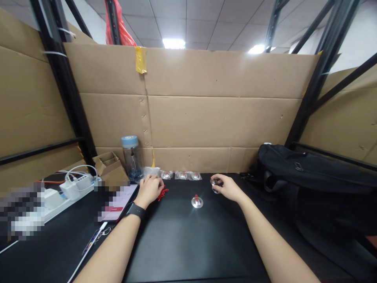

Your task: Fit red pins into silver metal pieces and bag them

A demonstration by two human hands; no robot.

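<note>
My left hand (150,189) rests at the far left of the black tabletop, fingers curled down over a small heap of red cords (163,192) that shows beside its thumb. Part of the cords is hidden under the hand. My right hand (226,186) pinches a small shiny metal cymbal (216,189) by its edge, tilted, just above or on the table; I cannot tell which. Between the hands, a second small cymbal (197,202) lies flat with a red cord standing up from its centre.
Several clear-wrapped cymbals (187,175) lie along the cardboard wall (191,122). To the left stand a blue-lidded bottle (131,159), an open cardboard box (110,168), a tablet (120,202) and a white power strip (61,200). A black bag (318,173) fills the right side.
</note>
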